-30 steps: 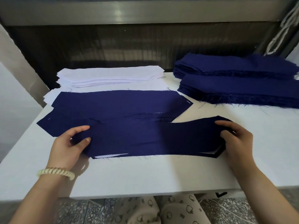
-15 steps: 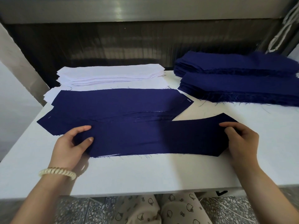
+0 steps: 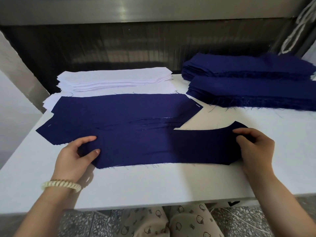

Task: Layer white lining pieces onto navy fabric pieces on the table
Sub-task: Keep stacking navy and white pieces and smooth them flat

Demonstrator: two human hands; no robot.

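A long navy fabric piece (image 3: 159, 147) lies flat near the table's front, overlapping a pile of navy pieces (image 3: 119, 112) behind it. My left hand (image 3: 77, 155) pinches its left end, thumb on top. My right hand (image 3: 254, 147) grips its right end. A stack of white lining pieces (image 3: 112, 79) sits at the back left, with more white pieces (image 3: 51, 101) showing under the navy pile. No white lining is visible under the held piece now.
Two thick stacks of navy pieces (image 3: 256, 82) stand at the back right. The white table (image 3: 153, 189) has bare surface at the front and right. A dark wall and metal shelf rise behind. My knees show below the table's front edge.
The held navy piece has been pulled flat and shifted slightly right; the white lining edges that showed along its front and right end are now covered. Both hands keep their grip.
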